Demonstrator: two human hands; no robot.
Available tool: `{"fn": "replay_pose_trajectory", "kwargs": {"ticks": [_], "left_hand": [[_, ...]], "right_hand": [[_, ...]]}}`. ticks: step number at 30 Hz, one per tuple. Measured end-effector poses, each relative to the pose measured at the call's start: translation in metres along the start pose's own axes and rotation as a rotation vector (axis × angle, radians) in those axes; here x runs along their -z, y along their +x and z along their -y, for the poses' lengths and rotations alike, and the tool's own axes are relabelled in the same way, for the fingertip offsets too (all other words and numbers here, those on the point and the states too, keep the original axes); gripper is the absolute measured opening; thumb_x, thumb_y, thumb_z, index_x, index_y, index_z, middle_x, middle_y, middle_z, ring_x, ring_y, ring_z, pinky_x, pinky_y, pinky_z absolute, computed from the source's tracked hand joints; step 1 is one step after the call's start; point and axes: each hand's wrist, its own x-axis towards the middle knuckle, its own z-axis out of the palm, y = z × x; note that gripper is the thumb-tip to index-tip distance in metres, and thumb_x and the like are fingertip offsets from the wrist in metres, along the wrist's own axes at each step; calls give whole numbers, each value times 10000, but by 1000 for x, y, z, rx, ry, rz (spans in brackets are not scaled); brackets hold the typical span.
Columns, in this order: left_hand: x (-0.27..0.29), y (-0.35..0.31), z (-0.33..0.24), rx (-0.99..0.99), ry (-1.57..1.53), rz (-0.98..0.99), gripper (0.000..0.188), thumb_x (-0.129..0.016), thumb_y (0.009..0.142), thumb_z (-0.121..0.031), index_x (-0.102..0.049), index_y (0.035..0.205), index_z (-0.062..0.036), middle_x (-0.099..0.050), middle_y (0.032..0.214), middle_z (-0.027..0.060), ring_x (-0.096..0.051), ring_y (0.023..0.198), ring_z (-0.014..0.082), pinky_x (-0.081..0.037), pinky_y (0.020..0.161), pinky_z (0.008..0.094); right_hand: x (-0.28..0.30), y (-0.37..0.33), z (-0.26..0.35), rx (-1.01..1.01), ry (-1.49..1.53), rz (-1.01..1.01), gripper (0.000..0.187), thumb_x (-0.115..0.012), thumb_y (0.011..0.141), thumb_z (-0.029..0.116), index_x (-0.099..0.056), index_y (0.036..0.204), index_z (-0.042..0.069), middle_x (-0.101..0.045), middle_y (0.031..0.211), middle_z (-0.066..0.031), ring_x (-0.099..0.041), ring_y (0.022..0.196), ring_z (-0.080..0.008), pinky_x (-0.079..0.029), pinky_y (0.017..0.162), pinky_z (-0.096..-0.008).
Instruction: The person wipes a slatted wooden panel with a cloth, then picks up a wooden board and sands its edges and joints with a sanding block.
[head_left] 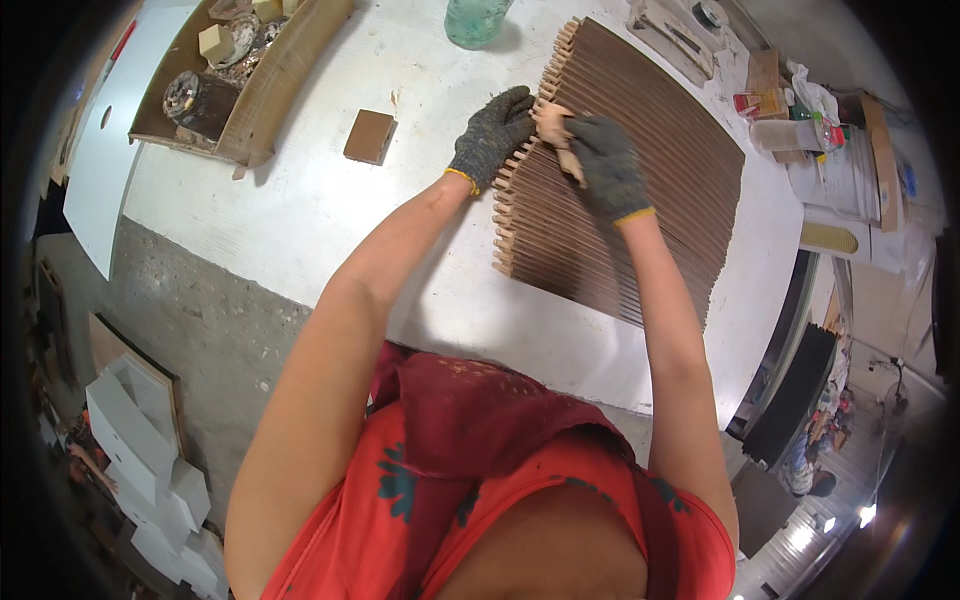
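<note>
A wide row of brown slats [650,150] lies on the white table, packed side by side, with pale wooden pegs [503,225] sticking out at their left ends. My left hand [493,135], in a dark grey knitted glove, rests against those pegged ends, its fingers stretched along them and nothing held. Just to its right, my right hand [605,165], gloved the same way, grips a crumpled tan cloth [562,140] against the slats by their left edge. Motion slightly blurs this hand, and its fingertips are partly hidden by the cloth.
A small brown block [370,137] lies left of my hands on the white table [300,220]. Farther left stands a cardboard box [255,115] holding a stained jar and pale blocks. A greenish translucent container [475,22] stands at the far edge; bottles and boxes [795,120] crowd the right.
</note>
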Motion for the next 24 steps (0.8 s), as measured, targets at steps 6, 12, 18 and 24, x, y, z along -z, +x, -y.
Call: {"fn": "replay_pose_trajectory", "kwargs": {"ticks": [6,12,18,24], "left_hand": [[2,-4,3,-43,10,39,592,-639,962,-173,-405,1478,-1,-508,1455,173,-496,1322,236,-422,1100,340],[3,-2,0,-39,73,50,585,-621,969,-187,-404,1471,21,-517,1444,178,-512,1301,235,-425,1091,336],[1,3,-1,59,-11,40,608,-637,970,-195,-388,1480,23,-506,1452,186,-502,1310,229,-416,1092,320],[3,-3,-3,-26,-13,37,615,-642,964,-185,-385,1483,20,-498,1464,178,-499,1316,232,-413,1102,324]], "right_hand": [[28,-34,-17,-211,-182,275,258,-637,824,76,-733,1055,140,-684,1013,-111,-642,923,-320,-510,865,-442],[13,-7,11,65,-445,213,217,-612,794,95,-700,986,143,-666,982,-111,-644,898,-347,-510,888,-475],[-1,30,45,104,-535,301,230,-583,849,107,-675,1057,143,-664,1009,-106,-639,933,-306,-461,963,-505],[27,-1,6,-254,16,277,302,-641,804,65,-680,1095,135,-663,1080,-120,-630,1028,-364,-471,980,-499]]}}
